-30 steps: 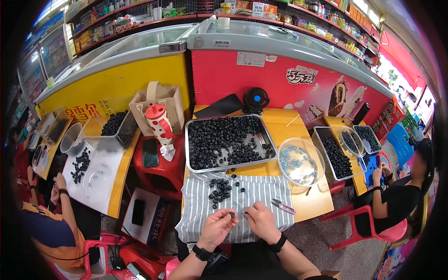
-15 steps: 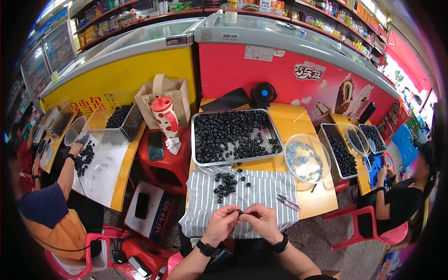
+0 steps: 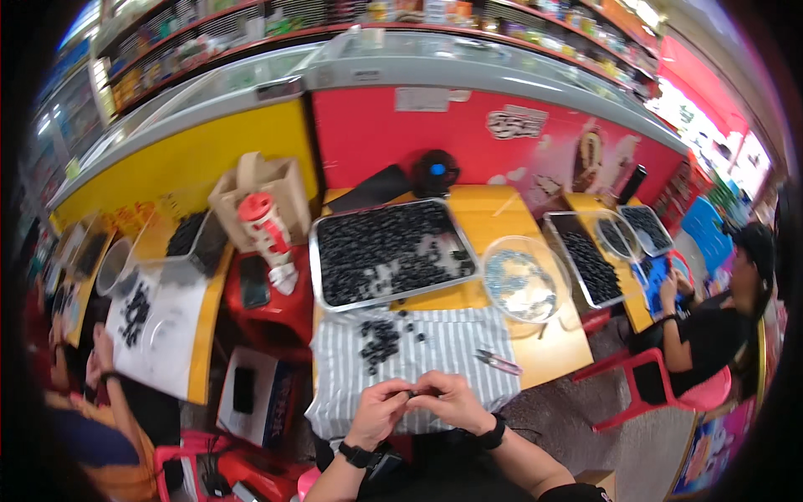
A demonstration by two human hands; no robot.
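Note:
Over the near edge of a grey-and-white striped cloth (image 3: 443,339), my left hand (image 3: 378,412) and my right hand (image 3: 454,402) meet with fingertips pinched together. Between them is a small black piece (image 3: 411,394), mostly covered by the fingers and blurred. Just beyond lies a loose pile of small black ring-shaped pieces (image 3: 381,345) on the cloth. A pair of thread snips (image 3: 498,361) rests to the right of my hands. Farther back, a metal tray (image 3: 393,299) holds a great many of the same black pieces.
Right of the tray sits a transparent round tub (image 3: 523,309) with small bluish bits. A black fan (image 3: 435,171) stands behind. On a red stool (image 3: 276,322) are a spotted tumbler (image 3: 266,226) and a phone (image 3: 254,282). Other people work at tables on both sides.
My view has turned slightly, so the scene sits farther left and is blurred. My hands stay pinched together at the small piece. The left co-worker's hand has drawn back from their black pieces.

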